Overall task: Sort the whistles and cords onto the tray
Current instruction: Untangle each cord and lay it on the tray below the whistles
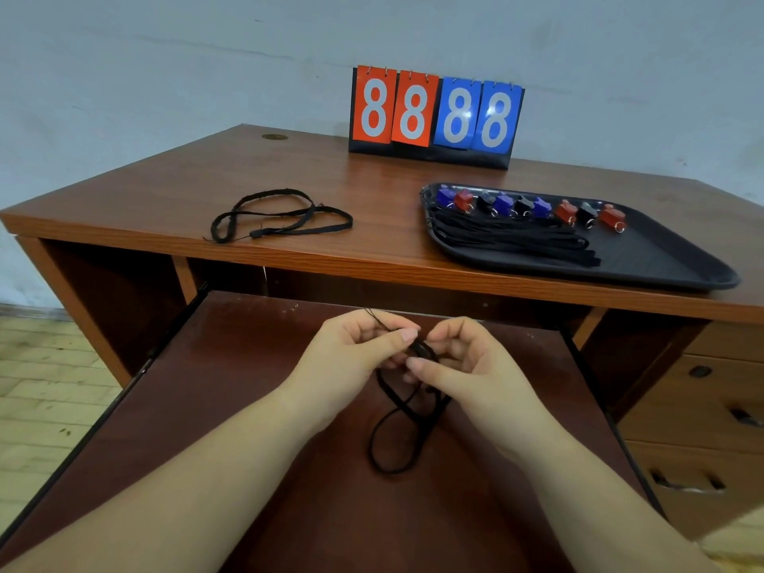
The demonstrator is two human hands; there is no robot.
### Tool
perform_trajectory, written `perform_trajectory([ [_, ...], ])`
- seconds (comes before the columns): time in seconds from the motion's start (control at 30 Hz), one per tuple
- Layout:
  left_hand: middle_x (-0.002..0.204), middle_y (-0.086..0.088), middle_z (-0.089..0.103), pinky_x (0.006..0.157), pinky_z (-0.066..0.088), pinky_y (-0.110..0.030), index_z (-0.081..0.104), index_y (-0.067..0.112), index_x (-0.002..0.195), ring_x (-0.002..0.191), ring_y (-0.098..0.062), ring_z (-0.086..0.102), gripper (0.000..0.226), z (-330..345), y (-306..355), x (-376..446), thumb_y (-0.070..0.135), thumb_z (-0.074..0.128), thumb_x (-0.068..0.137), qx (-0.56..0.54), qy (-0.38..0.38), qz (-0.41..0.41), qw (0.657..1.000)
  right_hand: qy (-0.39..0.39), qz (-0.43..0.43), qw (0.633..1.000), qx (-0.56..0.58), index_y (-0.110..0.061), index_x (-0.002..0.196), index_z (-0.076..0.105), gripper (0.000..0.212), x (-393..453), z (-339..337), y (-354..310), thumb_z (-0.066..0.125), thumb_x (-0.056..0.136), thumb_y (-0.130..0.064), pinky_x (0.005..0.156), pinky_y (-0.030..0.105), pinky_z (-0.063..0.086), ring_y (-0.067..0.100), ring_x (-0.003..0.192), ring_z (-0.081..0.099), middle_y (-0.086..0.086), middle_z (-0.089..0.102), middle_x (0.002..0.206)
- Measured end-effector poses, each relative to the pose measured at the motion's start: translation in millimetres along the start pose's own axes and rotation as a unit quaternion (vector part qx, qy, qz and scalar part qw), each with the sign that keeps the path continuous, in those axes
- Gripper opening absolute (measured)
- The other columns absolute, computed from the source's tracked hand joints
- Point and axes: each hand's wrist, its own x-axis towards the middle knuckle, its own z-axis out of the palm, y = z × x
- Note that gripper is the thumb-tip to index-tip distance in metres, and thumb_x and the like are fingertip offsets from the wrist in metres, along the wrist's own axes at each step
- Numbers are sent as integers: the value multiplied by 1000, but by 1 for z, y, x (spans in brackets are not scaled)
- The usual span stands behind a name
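Both hands meet over the pull-out shelf [256, 407], fingers curled, pinching the top of a black cord [397, 432] between them. The left hand [355, 357] has its thumb laid across the cord's upper end; the right hand [463, 361] nips it from the 3 o'clock side with thumb and forefinger. The cord's loops hang from the grip toward 6 o'clock between the bare forearms.

At 11 o'clock on the wooden desk [173, 192] lies a second loose cord [281, 217]. At 2 o'clock a black tray [678, 262] holds a bundle of cords [508, 237] and a row of red, blue and black whistles [533, 208] along its far edge. At 12 o'clock a flip scoreboard [434, 113] stands against a pale wall. Drawers [703, 407] show at 3 o'clock.
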Motion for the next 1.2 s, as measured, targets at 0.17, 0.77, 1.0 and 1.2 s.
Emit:
perform_trajectory([
  [0.17, 60, 2, 67, 60, 53, -15, 68, 12, 80, 58, -6, 62, 15, -4, -1, 5, 1, 59, 85, -35, 43, -30, 998, 32, -3, 999, 0, -13, 89, 64, 19, 3, -2, 0, 65, 82, 4, 55, 20, 50, 9, 52, 57, -1, 65, 72],
  [0.77, 62, 4, 69, 60, 54, -19, 64, 12, 93, 64, -6, 69, 7, -52, 4, 28, 13, 62, 86, -238, 188, -92, 948, 128, 9, 992, 16, -11, 85, 73, 14, 17, -42, -1, 67, 81, 1, 63, 20, 57, 9, 62, 66, 6, 69, 73],
  [1.0, 73, -3, 67, 70, 54, -23, 65, 10, 92, 70, -11, 67, 8, -60, -2, 28, 8, 60, 87, -120, 166, -69, 976, 140, 52, 988, -43, -7, 89, 73, 12, 18, -46, 7, 68, 81, 1, 76, 28, 59, 13, 67, 67, 6, 69, 73],
  [1.2, 73, -5, 70, 68, 57, -23, 66, 9, 88, 71, -14, 68, 7, -58, 2, 22, 5, 63, 84, -71, 156, -53, 984, 180, 28, 983, -10, -8, 89, 71, 16, 14, -51, -3, 66, 81, 5, 72, 22, 59, 17, 76, 70, 12, 71, 85],
])
